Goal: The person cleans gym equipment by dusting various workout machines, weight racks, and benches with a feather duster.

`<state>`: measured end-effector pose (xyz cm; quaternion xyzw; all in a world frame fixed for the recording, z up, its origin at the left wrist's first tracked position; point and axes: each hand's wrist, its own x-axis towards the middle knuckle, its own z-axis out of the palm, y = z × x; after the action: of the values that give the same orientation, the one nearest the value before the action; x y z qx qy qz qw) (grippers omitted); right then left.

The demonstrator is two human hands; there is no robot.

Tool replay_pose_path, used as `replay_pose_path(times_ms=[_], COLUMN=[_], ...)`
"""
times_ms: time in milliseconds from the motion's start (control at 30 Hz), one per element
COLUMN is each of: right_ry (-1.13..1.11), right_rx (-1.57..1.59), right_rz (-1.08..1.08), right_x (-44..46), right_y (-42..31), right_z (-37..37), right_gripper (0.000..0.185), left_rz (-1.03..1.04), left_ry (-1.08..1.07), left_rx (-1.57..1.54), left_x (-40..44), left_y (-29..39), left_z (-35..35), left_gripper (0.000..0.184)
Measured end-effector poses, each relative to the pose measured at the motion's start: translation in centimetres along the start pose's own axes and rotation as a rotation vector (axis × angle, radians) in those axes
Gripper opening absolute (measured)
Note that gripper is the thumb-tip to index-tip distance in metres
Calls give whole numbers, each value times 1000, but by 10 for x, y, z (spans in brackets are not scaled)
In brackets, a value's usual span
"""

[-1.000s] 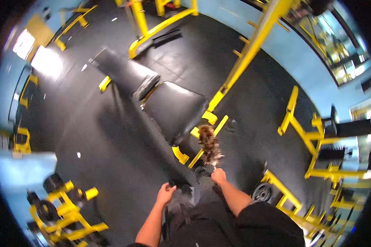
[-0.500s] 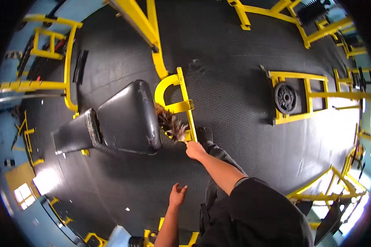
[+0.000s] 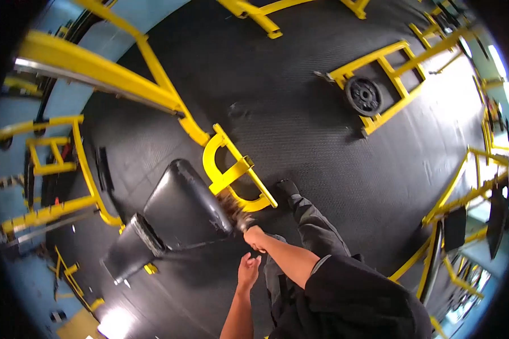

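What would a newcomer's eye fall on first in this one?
Probably the yellow D-shaped frame near the centre, beside the black seat. Next, the right hand gripping a brown duster by the seat's edge, with the left hand just below in view. Then the round plate, upper right.

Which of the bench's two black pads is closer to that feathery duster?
The wider pad, beside the brown duster in the right hand; the narrower pad sits farther left in view.
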<state>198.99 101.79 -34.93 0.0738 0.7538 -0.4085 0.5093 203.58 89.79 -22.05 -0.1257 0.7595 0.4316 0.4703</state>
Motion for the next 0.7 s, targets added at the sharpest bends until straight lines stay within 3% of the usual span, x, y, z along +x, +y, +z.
replay_pose_path(times_ms=[100, 133, 200, 367, 433, 467, 533, 600, 633, 700], right_ry=[80, 109, 534, 551, 382, 524, 830, 892, 904, 692], right_rx=[706, 728, 1307, 1120, 582, 592, 698, 882, 879, 673], right_rz=[319, 330, 610, 449, 270, 231, 232, 378, 462, 453], right_x=[-49, -54, -63, -90, -98, -106, -140, -153, -166, -226], right_y=[-14, -12, -16, -1, 11, 13, 12, 25, 32, 45], right_z=[-12, -5, 11, 52, 61, 70, 79, 90, 91, 86], right_gripper=[34, 34, 26, 26, 26, 25, 27, 26, 23, 22], left_rz=[11, 18, -8, -23, -26, -99, -146, -249, -227, -202], left_ry=[9, 20, 47, 24, -1, 4, -21, -104, -80, -137], left_rx=[123, 144, 298, 442, 456, 418, 384, 296, 317, 334], left_x=[1, 3, 11, 4, 5, -1, 2, 24, 21, 19], left_y=[-12, -18, -30, -52, -50, -44, -43, -55, -50, -46], left_z=[-30, -43, -75, -139, -150, -153, -156, -163, -152, -134], left_gripper=[61, 61, 59, 57, 56, 53, 50, 22, 20, 18])
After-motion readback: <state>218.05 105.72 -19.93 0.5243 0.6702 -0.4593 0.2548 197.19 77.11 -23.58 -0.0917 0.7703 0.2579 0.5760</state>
